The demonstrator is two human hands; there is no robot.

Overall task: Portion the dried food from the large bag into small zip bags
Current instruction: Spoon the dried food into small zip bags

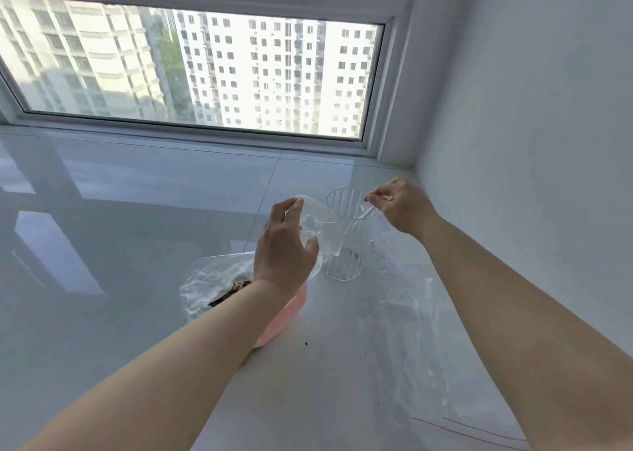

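Honestly a lot here is hard to read since nearly everything is see-through plastic. Going from the left: the large bag [219,279] sits crumpled on the glossy white counter [137,228], and the person's left forearm covers most of it, so only a small patch of the dark dried food [239,286] shows at its opening, with something pinkish [284,317] peeking out under the arm that can't be identified. The left hand [284,248] has its fingers curled round one side of a small zip bag [317,217], which is draped into and over a clear ribbed cup [346,238] standing upright on the counter. Where the bag ends and the cup begins is tough to tell. The right hand [400,207] pinches the other edge of that bag at the cup's rim, thumb and fingertips together. Further right, a loose pile of more clear bags [421,330] lies flat on the counter, partly hidden by the right forearm and cut off at the bottom edge. No readable labels or writing anywhere.
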